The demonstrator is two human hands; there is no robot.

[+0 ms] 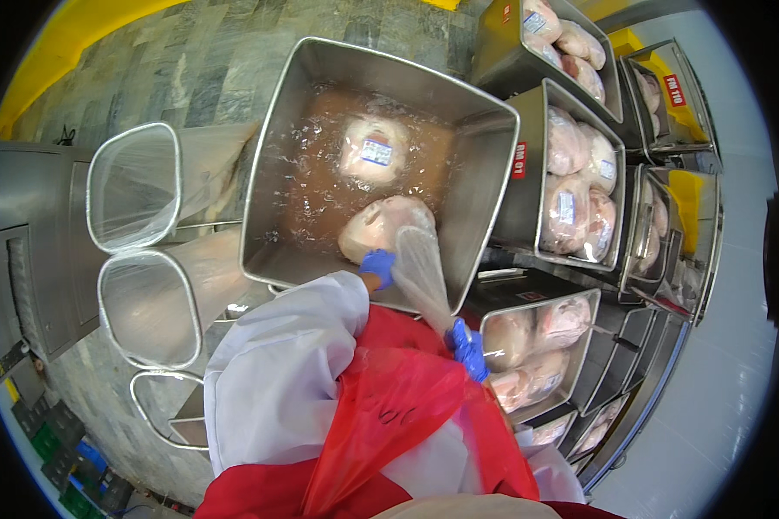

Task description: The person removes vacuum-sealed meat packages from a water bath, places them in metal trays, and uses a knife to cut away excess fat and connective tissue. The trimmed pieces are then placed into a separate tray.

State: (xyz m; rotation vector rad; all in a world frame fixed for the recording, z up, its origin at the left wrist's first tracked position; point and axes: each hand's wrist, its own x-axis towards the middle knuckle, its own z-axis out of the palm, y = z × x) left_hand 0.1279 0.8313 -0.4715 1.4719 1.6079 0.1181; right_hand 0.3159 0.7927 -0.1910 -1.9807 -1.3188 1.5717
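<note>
Before me stands a deep stainless steel tub (470, 172) with brownish, bubbling water (305, 201) in it. A large piece of meat in a clear plastic bag (389, 224) is at the tub's near side. My blue-gloved left hand (378, 267) grips its near side, with the fingers partly hidden. From the meat the bag's long loose neck (422, 279) runs over the near rim. My right hand (467, 353), also in a blue glove, is closed around the gathered end of that neck. Farther back, another bagged meat piece (373, 156) with a printed label lies in the water.
Steel bins of bagged meat (581, 175) stand along the right, one close by my right hand (539, 350). At left, metal hoops (180, 188) hold open clear plastic liners (214, 162). A steel cabinet (32, 181) stands beyond them. A red plastic apron (389, 396) covers my front.
</note>
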